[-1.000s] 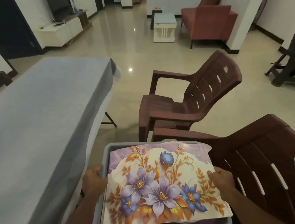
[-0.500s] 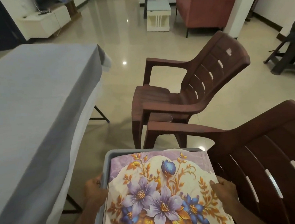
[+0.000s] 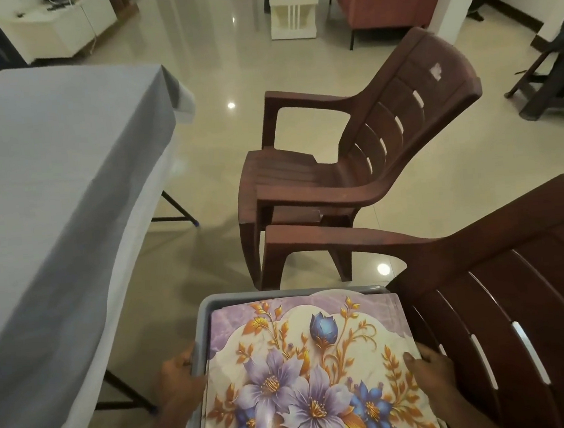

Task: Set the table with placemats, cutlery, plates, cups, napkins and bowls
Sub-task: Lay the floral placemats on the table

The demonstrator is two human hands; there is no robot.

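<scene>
Beside the grey-clothed desk (image 3: 51,200), both hands grip a grey bin (image 3: 200,326): left hand (image 3: 180,376) curled over its left rim, right hand (image 3: 430,369) on its right edge, thumb pressing the floral placemat (image 3: 308,375) lying on top. Two brown chairs (image 3: 354,159) stand alongside. No legible writing.

— What carries the things here?

— A grey bin (image 3: 200,326), held above the floor just right of the table (image 3: 49,186). A floral placemat (image 3: 308,378) lies across its top, covering what is inside.

— And the table itself?

— A long one under a grey tablecloth (image 3: 29,150), its black folding legs (image 3: 174,209) standing on the glossy tiled floor (image 3: 214,83).

— What else stands on that floor?

— Right of the table, two brown plastic chairs (image 3: 355,173); beyond its far end, a white cabinet (image 3: 67,31).
</scene>
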